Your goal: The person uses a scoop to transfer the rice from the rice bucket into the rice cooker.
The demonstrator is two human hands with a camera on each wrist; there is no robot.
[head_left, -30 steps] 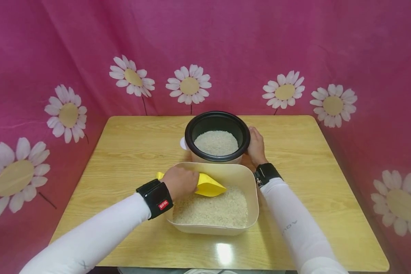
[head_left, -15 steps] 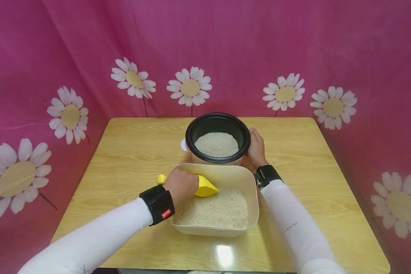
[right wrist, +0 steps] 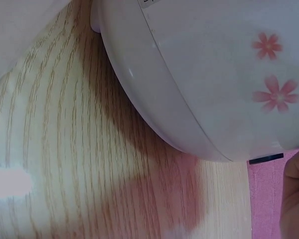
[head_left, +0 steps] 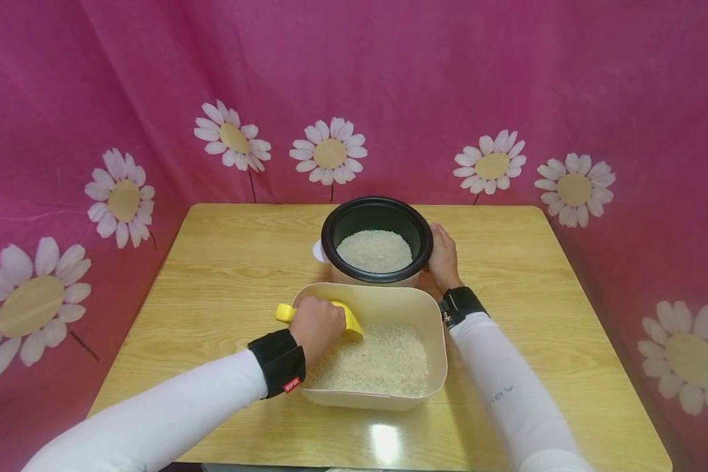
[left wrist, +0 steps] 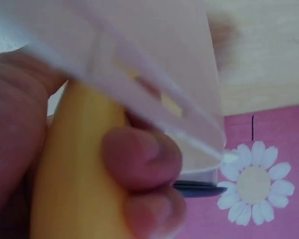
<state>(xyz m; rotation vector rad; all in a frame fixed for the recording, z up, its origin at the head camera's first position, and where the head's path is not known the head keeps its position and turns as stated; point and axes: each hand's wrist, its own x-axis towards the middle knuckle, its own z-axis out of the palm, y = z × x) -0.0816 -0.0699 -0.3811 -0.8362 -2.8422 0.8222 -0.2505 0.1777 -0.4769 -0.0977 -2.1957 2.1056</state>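
Note:
In the head view my left hand (head_left: pixel 316 328) grips the handle of a yellow scoop (head_left: pixel 351 320) inside a cream rectangular tub (head_left: pixel 377 401). The scoop's lip dips into the rice (head_left: pixel 383 360), so part of it is hidden. The left wrist view has fingers (left wrist: pixel 142 157) curled round the yellow handle (left wrist: pixel 79 174) beside the tub's wall. Directly behind the tub stands a rice cooker (right wrist: pixel 204 69), white with pink flowers, its black inner pot (head_left: pixel 377 275) holding rice (head_left: pixel 374 251). My right hand (head_left: pixel 444 259) holds the cooker's right side; its fingertips are mostly hidden.
Everything stands on a wooden table (head_left: pixel 230 262) with rounded corners. A pink cloth (head_left: pixel 401 98) printed with daisies hangs around its back and sides. At the cooker's left juts a white side handle (head_left: pixel 319 251).
My left hand has turned the scoop and drawn it slightly left and back, lowering its lip into the rice in the tub. My right hand stays at the cooker's side.

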